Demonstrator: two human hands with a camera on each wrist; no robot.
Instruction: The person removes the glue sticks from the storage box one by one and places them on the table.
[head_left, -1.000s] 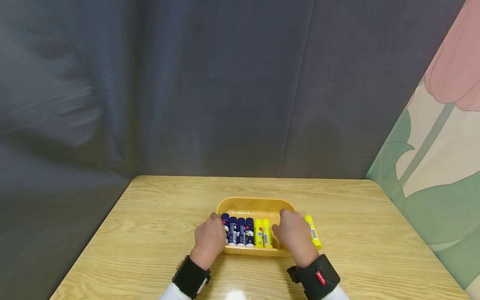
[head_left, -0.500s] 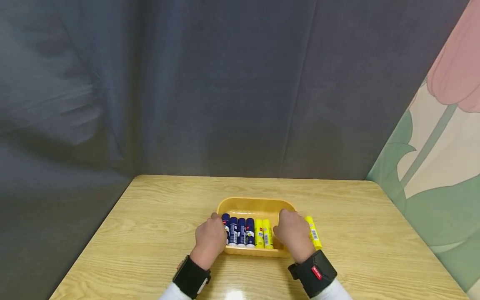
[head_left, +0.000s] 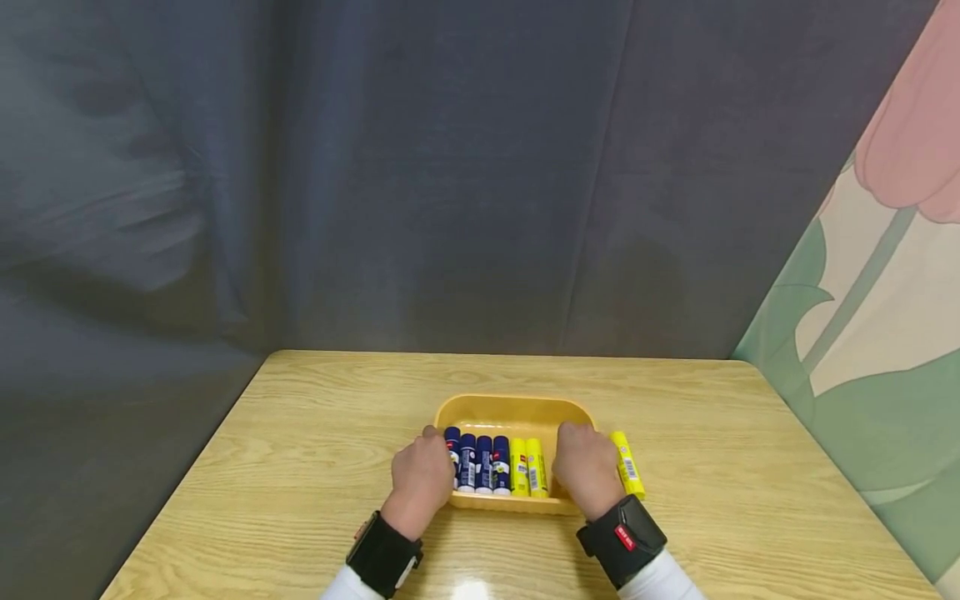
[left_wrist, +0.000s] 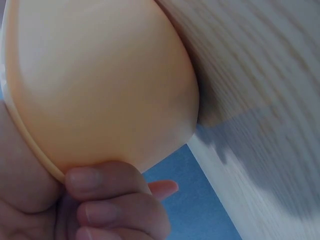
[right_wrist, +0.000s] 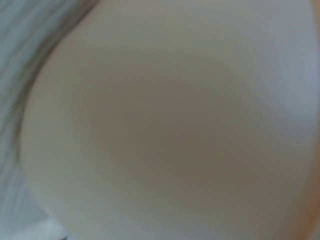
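Note:
A yellow plastic tray [head_left: 517, 406] stands on the wooden table in the head view. Inside it lie several dark blue glue sticks [head_left: 483, 463] and two yellow glue sticks [head_left: 527, 468], side by side. My left hand [head_left: 422, 473] pinches the tray's left rim; in the left wrist view its curled fingers [left_wrist: 117, 182] press the outer wall. My right hand [head_left: 588, 467] is curled over the right rim. Its fingertips are hidden, and the tray's outer wall [right_wrist: 165, 125] fills the blurred right wrist view. Outside the tray, a yellow glue stick [head_left: 627, 465] lies beside my right hand.
The table [head_left: 330, 433] extends around the tray on all sides. A dark grey curtain [head_left: 450, 183] hangs behind its far edge. A floral-patterned cloth [head_left: 892, 333] is along the right side.
My right hand has settled against the tray's right rim, its thumb side drawing in and the wrist turning slightly. The left hand and glue sticks stay nearly still.

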